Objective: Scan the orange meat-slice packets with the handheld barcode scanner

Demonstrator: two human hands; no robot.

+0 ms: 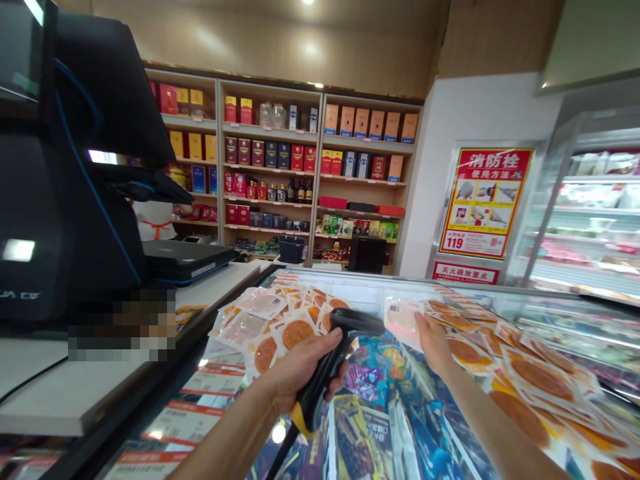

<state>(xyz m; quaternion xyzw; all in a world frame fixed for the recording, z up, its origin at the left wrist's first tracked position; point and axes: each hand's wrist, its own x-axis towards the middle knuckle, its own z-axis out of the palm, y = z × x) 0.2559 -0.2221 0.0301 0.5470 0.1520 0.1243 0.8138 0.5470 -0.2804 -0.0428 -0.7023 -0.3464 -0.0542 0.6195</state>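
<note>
My left hand (305, 373) is wrapped round the handle of a black and yellow barcode scanner (357, 321), whose head points right. Its cable runs down out of view. In my right hand (433, 337) is a flat clear-and-white plastic packet (404, 321) with a small label, pinched at its right edge. The packet is just right of the scanner head, a small gap between them. A heap of similar flat packets (293, 333) with round orange-brown prints lies behind my left hand. More such packets (540, 377) are spread to the right of my right forearm.
Beneath is a glass-topped freezer holding colourful packages (367, 380). A white counter (45, 393) with a black checkout terminal (75, 167) stands at left. Shelves of boxes (270, 153) line the back wall. A red-and-yellow poster (487, 203) and a lit fridge (595, 220) are at right.
</note>
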